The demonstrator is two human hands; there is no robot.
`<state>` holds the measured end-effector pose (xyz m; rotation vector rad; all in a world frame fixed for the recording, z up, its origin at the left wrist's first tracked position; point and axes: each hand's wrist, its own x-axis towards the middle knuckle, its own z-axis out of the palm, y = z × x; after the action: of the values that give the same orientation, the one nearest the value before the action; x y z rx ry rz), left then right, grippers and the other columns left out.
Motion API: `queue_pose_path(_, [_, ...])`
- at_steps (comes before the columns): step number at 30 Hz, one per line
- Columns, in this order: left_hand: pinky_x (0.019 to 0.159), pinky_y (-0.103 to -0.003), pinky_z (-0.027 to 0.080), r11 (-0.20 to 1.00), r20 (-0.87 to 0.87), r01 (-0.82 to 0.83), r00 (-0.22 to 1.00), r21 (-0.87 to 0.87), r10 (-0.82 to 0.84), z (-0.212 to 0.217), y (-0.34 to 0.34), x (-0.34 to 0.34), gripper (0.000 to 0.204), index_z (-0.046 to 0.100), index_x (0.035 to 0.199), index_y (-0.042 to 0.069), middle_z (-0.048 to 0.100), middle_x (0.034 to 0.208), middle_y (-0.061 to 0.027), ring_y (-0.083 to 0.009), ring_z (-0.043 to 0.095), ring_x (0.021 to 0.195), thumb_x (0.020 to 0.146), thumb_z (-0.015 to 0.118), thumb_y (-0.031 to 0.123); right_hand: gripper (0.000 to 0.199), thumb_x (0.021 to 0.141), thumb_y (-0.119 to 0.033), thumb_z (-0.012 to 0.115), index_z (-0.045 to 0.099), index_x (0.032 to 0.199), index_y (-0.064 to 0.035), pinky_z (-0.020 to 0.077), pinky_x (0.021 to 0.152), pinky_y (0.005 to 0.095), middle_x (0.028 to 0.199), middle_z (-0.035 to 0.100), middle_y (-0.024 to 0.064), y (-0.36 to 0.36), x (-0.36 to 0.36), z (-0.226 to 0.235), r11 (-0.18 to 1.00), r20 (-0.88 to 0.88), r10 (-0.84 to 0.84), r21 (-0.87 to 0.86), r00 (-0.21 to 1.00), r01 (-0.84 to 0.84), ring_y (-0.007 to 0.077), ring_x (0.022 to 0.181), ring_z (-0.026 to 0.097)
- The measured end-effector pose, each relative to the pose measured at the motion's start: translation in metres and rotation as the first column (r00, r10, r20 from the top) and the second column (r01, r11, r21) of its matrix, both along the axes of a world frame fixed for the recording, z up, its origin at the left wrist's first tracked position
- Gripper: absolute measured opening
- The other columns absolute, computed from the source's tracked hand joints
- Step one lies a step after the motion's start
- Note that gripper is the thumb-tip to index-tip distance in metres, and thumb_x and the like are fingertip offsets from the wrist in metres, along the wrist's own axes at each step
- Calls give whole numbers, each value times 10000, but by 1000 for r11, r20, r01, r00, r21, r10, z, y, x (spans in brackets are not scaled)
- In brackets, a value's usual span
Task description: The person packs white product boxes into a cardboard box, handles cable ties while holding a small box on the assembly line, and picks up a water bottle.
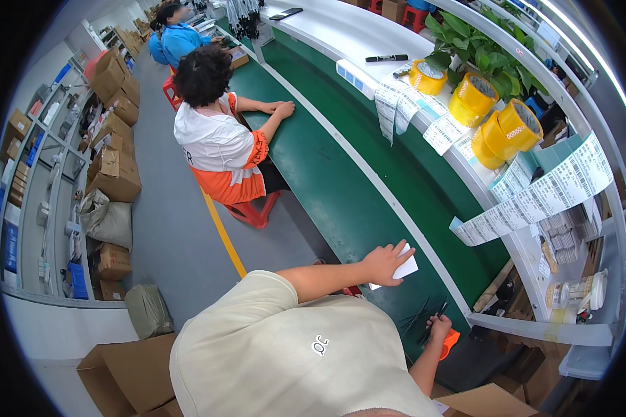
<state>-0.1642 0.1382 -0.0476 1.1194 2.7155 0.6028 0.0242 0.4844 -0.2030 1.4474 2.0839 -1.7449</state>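
Note:
My left hand (386,265) reaches across the green work surface (341,215) and grips a flat white piece (408,265), perhaps a card or small box. White shows between the thumb and fingers and also under the wrist side. At the near edge, my right hand (438,325) is closed around thin black strips (443,307) that look like cable ties. More black strips (415,318) lie just left of it, partly spread on the surface. An orange holder (450,343) sits beside my right wrist, partly hidden by it.
Several yellow tape rolls (490,132), label strips (535,201) and a plant (480,48) line the shelf on the right. A seated co-worker (219,149) rests both hands on the bench. Open cardboard boxes (129,375) stand near me; shelving (49,187) is at left.

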Motion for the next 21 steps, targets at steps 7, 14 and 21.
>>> queue_pose_path(7, [765,-456,554,1000,-17,2,1000,13,-2,-2,0,0,942,299,1563,102,352,1495,-299,-400,624,1021,798,674,502,120,952,-20,537,651,914,-31,516,482,343,725,620,43,-2,1,-1,996,22,-2,90,1000,0,169,542,588])
queue_pose_path(14, [778,-452,552,1000,4,3,1000,-6,-3,3,0,0,944,297,1564,100,354,1489,-293,-397,621,1026,799,674,503,121,926,7,527,639,883,-7,510,487,340,715,616,51,4,3,-5,984,17,110,142,994,-112,177,552,590])
queue_pose_path(21, [795,-451,552,1000,10,-6,1000,-12,7,1,-2,1,946,294,1566,101,350,1492,-289,-398,619,1033,798,676,500,117,882,79,526,592,815,8,504,515,322,696,603,66,9,1,-10,988,17,90,121,996,-91,169,556,587])
